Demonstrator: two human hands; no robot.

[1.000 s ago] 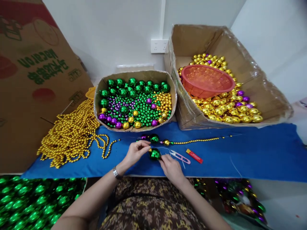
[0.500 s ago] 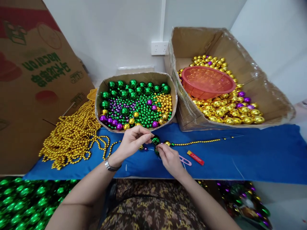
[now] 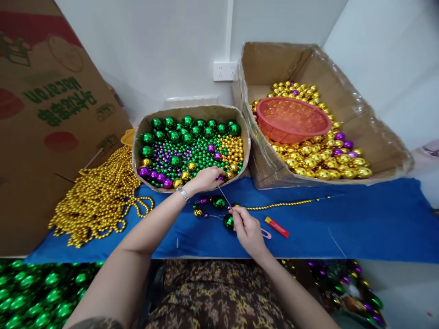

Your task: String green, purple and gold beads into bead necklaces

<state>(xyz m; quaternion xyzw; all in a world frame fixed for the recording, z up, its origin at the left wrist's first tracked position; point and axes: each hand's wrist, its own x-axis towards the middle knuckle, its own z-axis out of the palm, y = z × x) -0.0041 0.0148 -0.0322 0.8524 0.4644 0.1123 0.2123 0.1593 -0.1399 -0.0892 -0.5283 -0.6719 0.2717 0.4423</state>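
Observation:
My left hand (image 3: 207, 178) is closed at the front rim of the small cardboard box (image 3: 192, 109) and pinches one end of a thin string (image 3: 222, 194). That string runs taut down to my right hand (image 3: 246, 228), whose fingers are shut on it beside a small purple bead. Around my right hand on the blue cloth lie a large green bead (image 3: 229, 222), another green bead (image 3: 219, 203), a gold bead (image 3: 198, 211) and a purple bead (image 3: 204, 200). To the right extends a strand of small gold beads (image 3: 281, 205).
Sorted green, purple and gold beads fill the small box. A larger carton (image 3: 267, 169) holds gold beads and a red basket (image 3: 293, 121). Gold bead strands (image 3: 99, 196) pile up at left. A red-and-yellow stick-like item (image 3: 277, 227) and pink clip (image 3: 266, 234) lie near my right hand.
My left hand has moved up and away from my right hand to the box rim, stretching the string between them. The beads beneath are now more exposed.

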